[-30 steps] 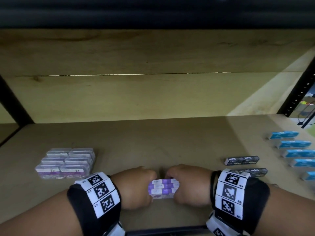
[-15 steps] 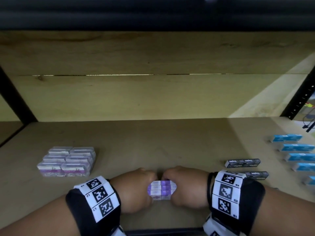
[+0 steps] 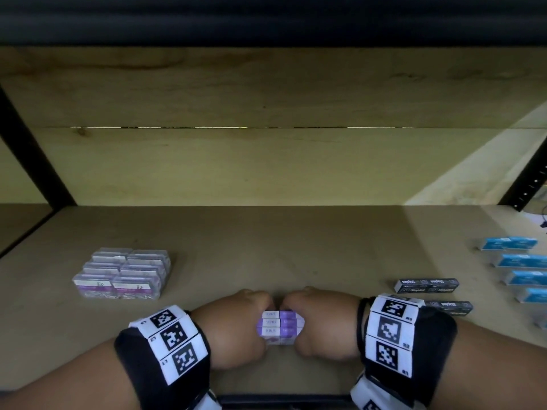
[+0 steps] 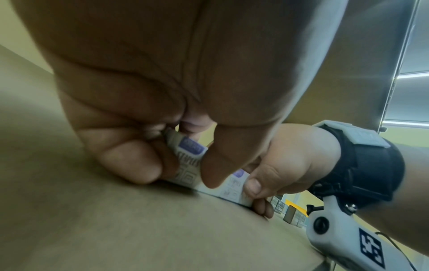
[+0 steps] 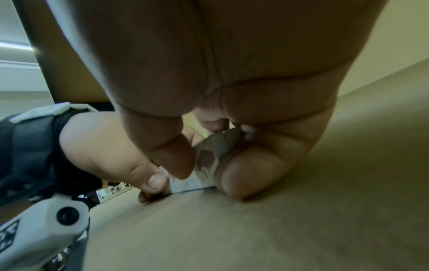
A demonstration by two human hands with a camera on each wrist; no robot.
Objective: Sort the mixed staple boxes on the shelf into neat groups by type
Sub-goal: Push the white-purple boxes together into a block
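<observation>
A small block of purple-and-white staple boxes (image 3: pixel 280 326) rests on the wooden shelf (image 3: pixel 266 250) near its front edge. My left hand (image 3: pixel 236 327) grips its left end and my right hand (image 3: pixel 321 324) grips its right end, thumbs on the near side and fingers curled over the far side. In the left wrist view the left hand (image 4: pixel 176 157) pinches the purple boxes (image 4: pixel 190 155). In the right wrist view the right hand (image 5: pixel 209 161) pinches the same boxes (image 5: pixel 209 161), which touch the shelf.
A tidy block of clear boxes with purple labels (image 3: pixel 122 276) stands at the left. Two black staple boxes (image 3: pixel 426 285) lie at the right, with a column of blue boxes (image 3: pixel 524 260) beyond them. Black shelf posts (image 3: pixel 529 176) stand at both back corners.
Both hands and the purple boxes have stayed in nearly the same spot. The hands have closed in a little tighter on the block.
</observation>
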